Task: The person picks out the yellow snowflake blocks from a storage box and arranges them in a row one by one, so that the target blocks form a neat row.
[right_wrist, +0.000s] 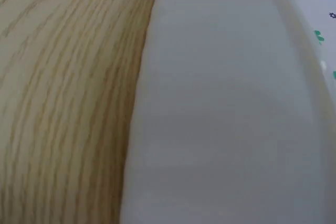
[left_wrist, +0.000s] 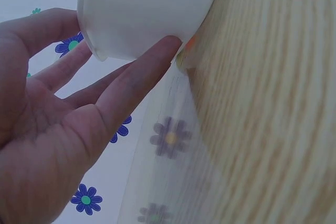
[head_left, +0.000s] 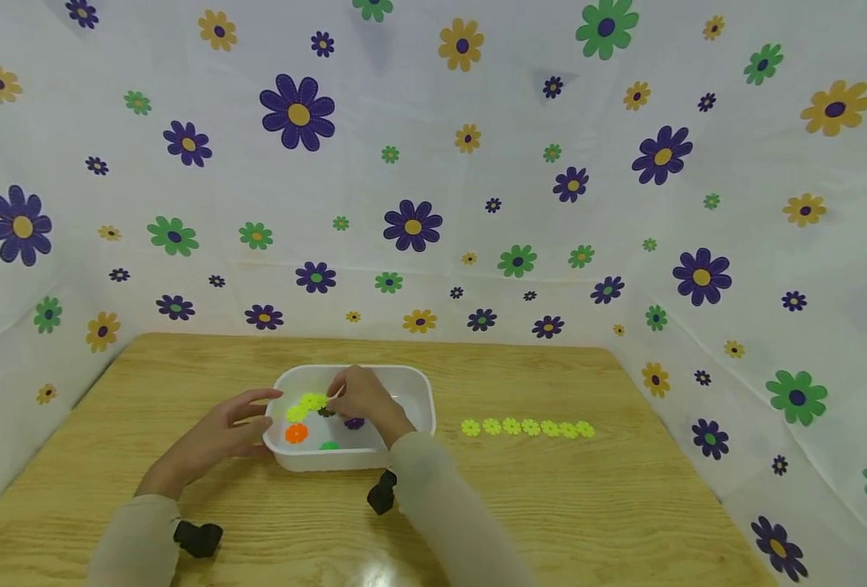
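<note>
A white plastic tray (head_left: 422,408) holds flower-shaped pieces: several yellow pieces (head_left: 312,401), an orange piece (head_left: 297,433), a green piece (head_left: 329,446), a purple piece (head_left: 354,423) and a dark piece (head_left: 326,412). My left hand (head_left: 217,428) touches the tray's left end, its fingers spread and nearly straight; the left wrist view has the fingertips against the outer wall (left_wrist: 142,14). Inside the tray, my right hand (head_left: 363,397) reaches down with bent fingers beside the yellow and dark pieces. I cannot tell whether they pinch one. The tray's side (right_wrist: 220,103) fills much of the right wrist view.
Right of the tray, several yellow flower pieces (head_left: 531,427) lie in a line on the wooden table (head_left: 595,514). White cloth (head_left: 360,179) printed with flowers hangs behind the table and along both sides. A black wrist camera (head_left: 199,538) sits at my left sleeve.
</note>
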The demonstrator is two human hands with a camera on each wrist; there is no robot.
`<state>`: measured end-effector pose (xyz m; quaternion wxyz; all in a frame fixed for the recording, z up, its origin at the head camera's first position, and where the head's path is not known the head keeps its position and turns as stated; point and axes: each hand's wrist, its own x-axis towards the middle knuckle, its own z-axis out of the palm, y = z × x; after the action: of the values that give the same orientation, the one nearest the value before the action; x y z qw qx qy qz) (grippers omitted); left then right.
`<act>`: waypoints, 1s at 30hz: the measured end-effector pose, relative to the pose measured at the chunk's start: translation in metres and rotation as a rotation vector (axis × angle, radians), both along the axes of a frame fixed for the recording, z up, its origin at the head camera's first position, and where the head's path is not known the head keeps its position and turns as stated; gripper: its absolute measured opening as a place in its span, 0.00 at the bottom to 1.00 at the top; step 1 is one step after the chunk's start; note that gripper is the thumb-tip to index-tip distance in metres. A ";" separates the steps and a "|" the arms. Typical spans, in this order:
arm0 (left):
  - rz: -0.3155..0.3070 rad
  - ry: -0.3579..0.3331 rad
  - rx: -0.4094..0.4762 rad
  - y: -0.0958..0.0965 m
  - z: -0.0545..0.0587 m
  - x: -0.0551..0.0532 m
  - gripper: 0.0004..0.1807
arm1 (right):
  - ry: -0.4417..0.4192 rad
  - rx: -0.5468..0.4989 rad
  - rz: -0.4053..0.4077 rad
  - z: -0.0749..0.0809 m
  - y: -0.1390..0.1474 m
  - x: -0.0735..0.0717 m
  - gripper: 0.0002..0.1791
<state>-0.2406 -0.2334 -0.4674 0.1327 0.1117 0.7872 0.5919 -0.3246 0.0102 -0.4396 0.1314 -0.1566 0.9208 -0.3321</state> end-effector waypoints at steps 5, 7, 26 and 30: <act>-0.009 0.001 0.005 -0.001 0.002 0.001 0.34 | -0.022 -0.011 -0.064 -0.007 -0.009 0.000 0.11; -0.009 0.003 0.002 -0.001 0.003 0.001 0.35 | -0.015 -0.011 -0.081 -0.009 -0.012 -0.001 0.11; -0.002 0.014 0.001 -0.001 0.001 0.001 0.34 | 0.087 0.071 -0.045 -0.015 -0.017 -0.001 0.04; 0.000 0.011 -0.005 -0.001 0.001 0.000 0.34 | 0.056 0.082 -0.061 -0.016 -0.018 -0.002 0.07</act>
<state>-0.2402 -0.2342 -0.4668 0.1285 0.1148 0.7893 0.5894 -0.3263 -0.0074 -0.4557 0.1017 -0.1324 0.9412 -0.2936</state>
